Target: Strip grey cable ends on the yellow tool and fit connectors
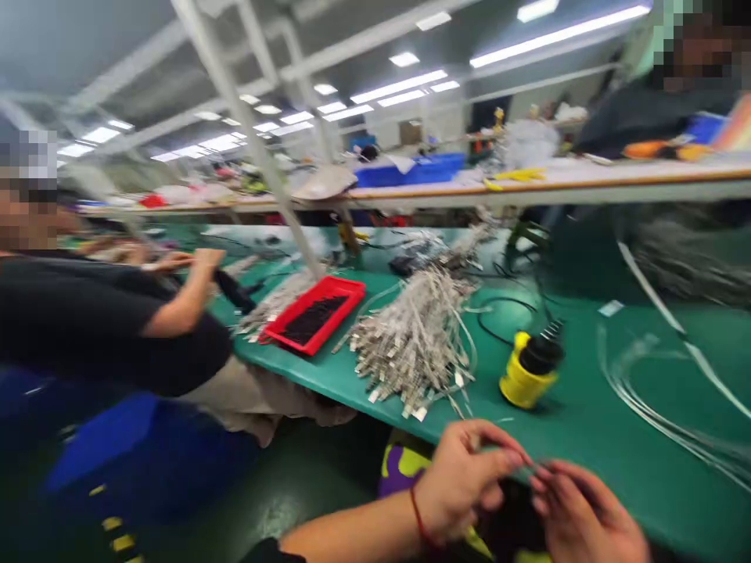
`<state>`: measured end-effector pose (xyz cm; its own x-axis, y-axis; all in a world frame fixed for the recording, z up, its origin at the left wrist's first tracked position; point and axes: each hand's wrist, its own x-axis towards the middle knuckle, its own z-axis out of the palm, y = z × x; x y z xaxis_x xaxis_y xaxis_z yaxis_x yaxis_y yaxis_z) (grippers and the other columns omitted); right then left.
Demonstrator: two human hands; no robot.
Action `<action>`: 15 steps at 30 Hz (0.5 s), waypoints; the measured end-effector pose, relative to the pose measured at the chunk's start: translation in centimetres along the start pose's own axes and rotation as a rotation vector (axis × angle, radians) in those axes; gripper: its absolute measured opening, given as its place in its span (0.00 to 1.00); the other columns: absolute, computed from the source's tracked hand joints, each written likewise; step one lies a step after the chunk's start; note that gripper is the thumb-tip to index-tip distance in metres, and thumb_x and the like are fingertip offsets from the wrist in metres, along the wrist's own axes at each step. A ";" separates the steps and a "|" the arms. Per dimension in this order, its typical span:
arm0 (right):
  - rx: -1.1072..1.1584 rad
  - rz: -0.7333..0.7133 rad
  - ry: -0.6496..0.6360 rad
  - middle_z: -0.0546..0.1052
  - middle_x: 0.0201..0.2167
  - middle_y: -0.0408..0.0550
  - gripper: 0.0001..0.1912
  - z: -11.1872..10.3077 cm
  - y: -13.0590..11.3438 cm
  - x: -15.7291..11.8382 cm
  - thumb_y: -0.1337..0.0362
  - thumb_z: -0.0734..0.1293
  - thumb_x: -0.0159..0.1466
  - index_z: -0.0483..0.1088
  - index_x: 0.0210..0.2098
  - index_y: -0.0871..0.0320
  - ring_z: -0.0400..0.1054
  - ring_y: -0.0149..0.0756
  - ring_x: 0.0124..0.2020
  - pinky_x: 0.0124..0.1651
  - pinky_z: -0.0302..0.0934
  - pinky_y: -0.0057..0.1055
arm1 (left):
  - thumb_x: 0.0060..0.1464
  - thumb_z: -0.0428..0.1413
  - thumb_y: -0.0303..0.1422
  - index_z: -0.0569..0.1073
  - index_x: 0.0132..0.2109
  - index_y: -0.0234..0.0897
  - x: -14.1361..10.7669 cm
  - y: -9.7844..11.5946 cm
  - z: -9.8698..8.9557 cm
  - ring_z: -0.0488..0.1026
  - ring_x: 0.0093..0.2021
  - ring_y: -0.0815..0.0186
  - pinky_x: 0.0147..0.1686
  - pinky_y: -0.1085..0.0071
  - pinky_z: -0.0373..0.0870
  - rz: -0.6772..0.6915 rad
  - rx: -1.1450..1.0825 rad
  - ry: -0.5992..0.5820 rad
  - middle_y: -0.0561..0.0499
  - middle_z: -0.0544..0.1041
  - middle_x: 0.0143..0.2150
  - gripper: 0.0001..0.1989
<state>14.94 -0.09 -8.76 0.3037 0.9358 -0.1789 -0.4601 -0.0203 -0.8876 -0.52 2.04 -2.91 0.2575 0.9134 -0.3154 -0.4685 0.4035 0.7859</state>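
Note:
My left hand (461, 485), with a thin red cord round its wrist, is closed in a pinch just off the front edge of the bench. My right hand (583, 508) pinches close beside it, the fingertips of both nearly meeting. Whatever is between them is too small and blurred to name. Beyond the hands a large heap of white cables with metal plugs (411, 336) lies on the green bench (587, 438). To its right stands a yellow and black tool (531, 371) with a black cord. More white cables (634, 391) lie at the right.
A red tray (340, 313) of small black parts sits left of the heap. At the left a co-worker in a black shirt (106, 320) works at the same bench. A raised shelf (616, 181) carries a blue bin (411, 170). A slanted white post (252, 133) rises behind the tray.

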 end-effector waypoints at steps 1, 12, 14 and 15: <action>0.062 0.048 0.008 0.80 0.32 0.50 0.17 0.1 -0.5 -0.8 0.57 0.82 0.51 0.78 0.39 0.49 0.77 0.42 0.29 0.26 0.71 0.34 | 0.43 0.73 0.44 0.77 0.37 0.33 -0.2 0.3 0.3 0.54 0.14 0.82 0.14 0.78 0.45 -0.011 0.020 -0.015 0.52 0.75 0.29 0.22; 0.188 -0.055 -0.093 0.82 0.32 0.48 0.06 1.0 -3.0 -1.6 0.62 0.77 0.60 0.80 0.37 0.53 0.76 0.34 0.29 0.27 0.69 0.26 | 0.68 0.53 0.44 0.66 0.52 0.40 -0.3 -1.0 0.0 0.51 0.17 0.76 0.19 0.78 0.46 0.111 0.186 -0.291 0.61 0.67 0.21 0.14; 0.189 -0.057 -0.111 0.82 0.32 0.48 0.05 0.8 -2.9 -1.6 0.62 0.76 0.61 0.80 0.38 0.53 0.76 0.34 0.29 0.28 0.69 0.26 | 0.68 0.54 0.44 0.67 0.49 0.38 -0.3 -1.3 -0.1 0.53 0.17 0.75 0.19 0.77 0.47 0.140 0.216 -0.254 0.62 0.62 0.17 0.13; 0.189 -0.055 -0.125 0.82 0.32 0.48 0.05 0.7 -2.9 -1.6 0.63 0.76 0.61 0.80 0.38 0.53 0.76 0.34 0.30 0.28 0.70 0.27 | 0.67 0.55 0.43 0.68 0.49 0.38 -0.4 -1.3 -0.1 0.55 0.17 0.74 0.19 0.77 0.48 0.154 0.213 -0.250 0.62 0.61 0.17 0.13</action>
<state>15.20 -1.23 -5.61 0.2329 0.9701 -0.0680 -0.5973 0.0876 -0.7972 -0.08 1.17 -3.89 0.4087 0.9103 -0.0657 -0.3379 0.2178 0.9156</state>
